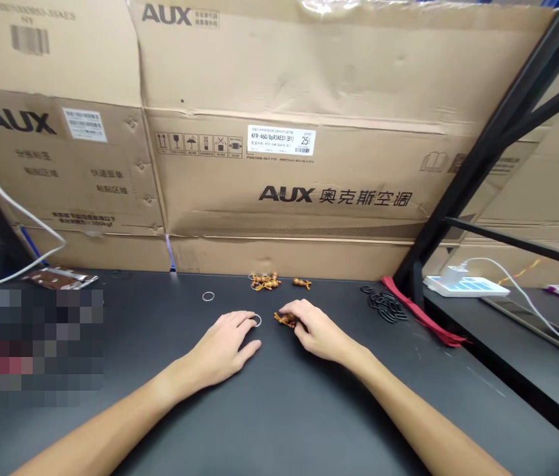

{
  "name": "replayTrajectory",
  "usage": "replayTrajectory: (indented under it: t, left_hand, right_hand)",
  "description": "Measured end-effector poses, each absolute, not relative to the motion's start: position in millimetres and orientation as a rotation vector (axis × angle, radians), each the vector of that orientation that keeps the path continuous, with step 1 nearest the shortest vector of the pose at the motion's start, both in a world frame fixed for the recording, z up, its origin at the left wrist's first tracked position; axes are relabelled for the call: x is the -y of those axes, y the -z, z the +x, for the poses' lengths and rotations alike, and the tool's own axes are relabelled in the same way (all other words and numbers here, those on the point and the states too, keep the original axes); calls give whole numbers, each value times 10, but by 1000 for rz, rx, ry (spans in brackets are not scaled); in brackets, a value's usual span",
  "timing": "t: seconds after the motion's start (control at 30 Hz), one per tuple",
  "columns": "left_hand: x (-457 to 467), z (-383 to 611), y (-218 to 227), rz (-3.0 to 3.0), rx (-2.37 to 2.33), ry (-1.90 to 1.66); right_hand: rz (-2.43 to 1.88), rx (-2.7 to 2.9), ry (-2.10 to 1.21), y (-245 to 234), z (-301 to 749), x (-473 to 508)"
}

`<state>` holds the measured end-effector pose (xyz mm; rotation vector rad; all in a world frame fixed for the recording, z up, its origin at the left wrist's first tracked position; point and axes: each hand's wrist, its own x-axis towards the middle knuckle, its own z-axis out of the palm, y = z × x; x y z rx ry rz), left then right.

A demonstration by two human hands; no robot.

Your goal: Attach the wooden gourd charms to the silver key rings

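My left hand (230, 347) lies low over the black table, palm down, with the thumb apart from the fingers. A thin metal ring (258, 320) shows at its fingertips, partly covered by them. Across from it, my right hand (320, 332) curls its fingers and thumb around a small brown gourd-shaped charm with an orange cord (285, 319), which is partly hidden. Farther back lies a cluster of similar charms (265, 283), with one more charm (302, 283) to its right. Another ring (209, 297) rests left of the cluster.
Black oval rings (386, 305) lie in a pile at right, beside a red strap (423, 314). Cardboard boxes (279, 172) wall off the back. A black metal frame (458, 172) and a white power strip (465, 287) stand right. A brown packet (64, 278) lies far left.
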<state>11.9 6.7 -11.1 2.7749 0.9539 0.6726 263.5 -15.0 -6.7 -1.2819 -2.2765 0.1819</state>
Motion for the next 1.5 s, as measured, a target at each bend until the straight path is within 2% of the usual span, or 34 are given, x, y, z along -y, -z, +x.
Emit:
replayTrajectory:
  t: [0.33,0.63,1.5]
  left_hand:
    - [-79,123,91,2709,-877,-642]
    - [-92,159,67,2747,-1103,-639]
    - [-116,254,70,2547,-994,-668]
  right_hand:
    - [-1242,2307,-172,131,2537,150]
    - [-1220,2304,-191,128,2464,182]
    - [-1160,2189,-347,117,2355,195]
